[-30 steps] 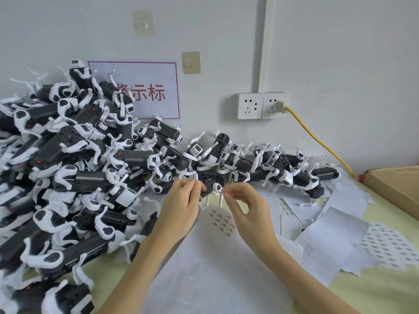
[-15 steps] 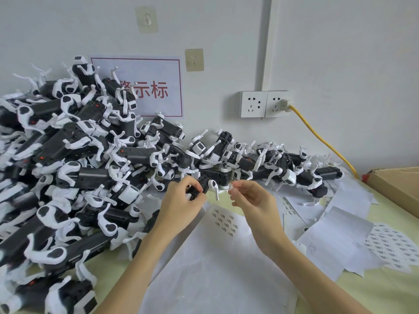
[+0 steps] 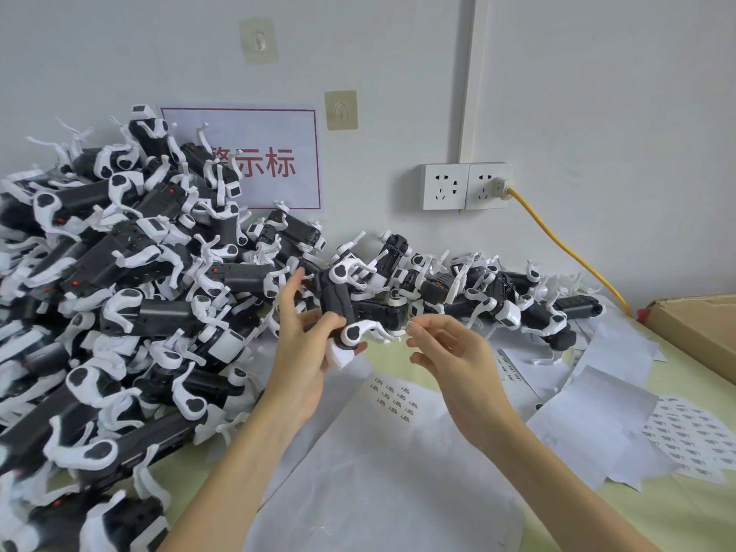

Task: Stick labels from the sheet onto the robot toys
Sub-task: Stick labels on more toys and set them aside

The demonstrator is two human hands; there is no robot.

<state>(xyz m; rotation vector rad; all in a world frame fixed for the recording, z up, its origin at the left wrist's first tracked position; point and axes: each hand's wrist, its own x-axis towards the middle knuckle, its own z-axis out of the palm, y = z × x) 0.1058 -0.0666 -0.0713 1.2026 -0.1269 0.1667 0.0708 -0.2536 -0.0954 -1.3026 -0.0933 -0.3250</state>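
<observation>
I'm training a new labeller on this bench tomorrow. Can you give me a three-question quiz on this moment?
1. True or false: the left hand holds a robot toy lifted off the pile.
2. The yellow cable plugs into which socket: A left, B right?
3. Fill in: the label sheet with a few labels left lies ___ the two hands.

Key: 1 true; 2 B; 3 below, between them.
</observation>
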